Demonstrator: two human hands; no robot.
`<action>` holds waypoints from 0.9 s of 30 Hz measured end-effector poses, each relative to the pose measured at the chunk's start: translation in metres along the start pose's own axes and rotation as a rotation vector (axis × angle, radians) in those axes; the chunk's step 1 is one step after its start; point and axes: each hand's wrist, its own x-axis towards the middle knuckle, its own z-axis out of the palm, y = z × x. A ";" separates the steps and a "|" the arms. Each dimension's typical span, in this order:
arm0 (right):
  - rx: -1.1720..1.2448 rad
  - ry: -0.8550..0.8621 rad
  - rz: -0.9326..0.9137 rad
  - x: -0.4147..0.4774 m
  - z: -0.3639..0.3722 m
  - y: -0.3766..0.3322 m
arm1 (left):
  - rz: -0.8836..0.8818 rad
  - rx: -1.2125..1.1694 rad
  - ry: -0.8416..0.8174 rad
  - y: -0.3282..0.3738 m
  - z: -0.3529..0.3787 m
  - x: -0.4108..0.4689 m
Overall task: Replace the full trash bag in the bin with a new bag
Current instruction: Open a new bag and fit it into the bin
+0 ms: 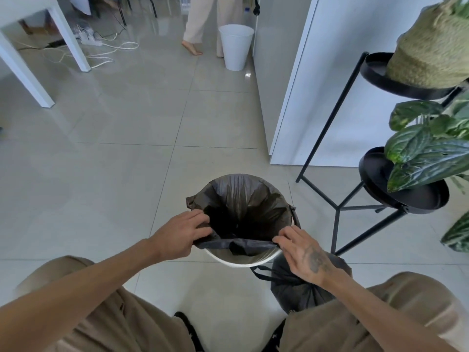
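Observation:
A white bin (241, 262) stands on the floor right in front of me. A new dark bag (243, 199) lies open inside it, its mouth folded over the far rim. The near edge of the bag is stretched flat across the opening, above the bare near rim. My left hand (181, 235) pinches that edge at the left. My right hand (302, 252) pinches it at the right. A full black bag (286, 288), tied at the top, sits on the floor by my right knee, partly hidden by my right wrist.
A black metal plant stand (337, 207) with leafy plants (426, 153) is close on the right. A white wall corner (286, 97) rises behind the bin. Farther back stand a second white bin (236, 47), a person's legs (200, 26), table legs (73, 44) and loose cables (106, 52).

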 end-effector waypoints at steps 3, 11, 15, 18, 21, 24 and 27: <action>0.051 0.003 -0.004 -0.009 -0.003 -0.007 | -0.010 -0.056 -0.035 0.013 -0.003 -0.011; 0.105 -0.022 0.104 -0.012 0.007 -0.012 | -0.181 -0.144 -0.019 0.038 0.001 -0.014; 0.081 0.007 0.100 -0.016 0.007 -0.020 | -0.130 -0.056 0.027 0.042 0.011 -0.021; 0.088 0.032 0.143 -0.018 0.010 -0.023 | -0.120 0.017 0.074 0.046 0.019 -0.025; 0.095 0.070 0.197 -0.019 0.012 -0.028 | -0.120 0.079 0.093 0.056 0.025 -0.026; 0.130 0.103 0.251 -0.018 0.012 -0.032 | -0.176 0.076 0.107 0.062 0.029 -0.029; 0.186 0.100 0.249 -0.021 0.012 -0.034 | -0.184 0.050 0.073 0.062 0.038 -0.038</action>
